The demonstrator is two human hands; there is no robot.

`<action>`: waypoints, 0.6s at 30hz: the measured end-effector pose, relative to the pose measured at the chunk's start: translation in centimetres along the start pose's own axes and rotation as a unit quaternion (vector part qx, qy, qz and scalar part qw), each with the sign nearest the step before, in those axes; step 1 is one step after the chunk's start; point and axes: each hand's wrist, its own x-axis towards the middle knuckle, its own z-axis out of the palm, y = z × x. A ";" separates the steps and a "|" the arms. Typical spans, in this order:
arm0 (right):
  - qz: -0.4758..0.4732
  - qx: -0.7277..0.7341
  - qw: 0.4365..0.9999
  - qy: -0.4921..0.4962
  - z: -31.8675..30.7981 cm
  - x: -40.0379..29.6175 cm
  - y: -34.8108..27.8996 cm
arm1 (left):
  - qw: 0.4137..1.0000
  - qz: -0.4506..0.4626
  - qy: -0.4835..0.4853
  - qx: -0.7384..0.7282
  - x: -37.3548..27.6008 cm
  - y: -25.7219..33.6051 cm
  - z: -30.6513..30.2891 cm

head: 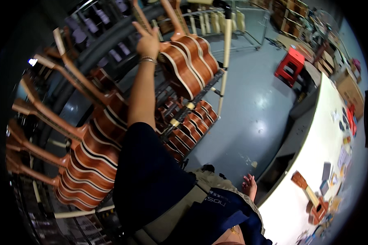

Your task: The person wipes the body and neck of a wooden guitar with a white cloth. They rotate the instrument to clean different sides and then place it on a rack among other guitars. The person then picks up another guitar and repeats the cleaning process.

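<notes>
My left hand (148, 41), with a bracelet at the wrist, reaches to the neck of the nearest ukulele-like instrument (179, 72) in a small group on the rack. Some fingers are spread beside the neck; whether the others close round it cannot be told. The instruments have reddish-brown wooden bodies with pale edge binding. A longer row of similar instruments (92, 153) stands to the left of my arm, necks pointing outward. My right hand (250, 185) hangs low near the workbench, fingers loosely apart, with nothing visible in it.
Another row of bodies (191, 131) sits on the rack's lower level. On the right, a white-topped workbench (297, 162) bears a small ukulele (317, 208), tape rolls and small blocks. A red plastic stool (289, 65) stands on the grey floor (248, 92). Pale instrument bodies (216, 23) hang behind.
</notes>
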 end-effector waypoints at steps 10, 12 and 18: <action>0.026 -0.034 0.999 -0.018 -1.7 -0.5 1.1 | 0.858 0.100 0.421 0.276 -2.6 -6.8 -18.6; 0.022 -0.032 0.999 -0.025 -2.0 -0.9 1.4 | 0.854 0.047 0.376 0.356 -0.7 -9.8 -20.0; 0.005 -0.011 0.999 -0.041 -2.8 -2.6 2.1 | 0.900 0.220 0.365 -0.096 -5.9 -7.2 -21.9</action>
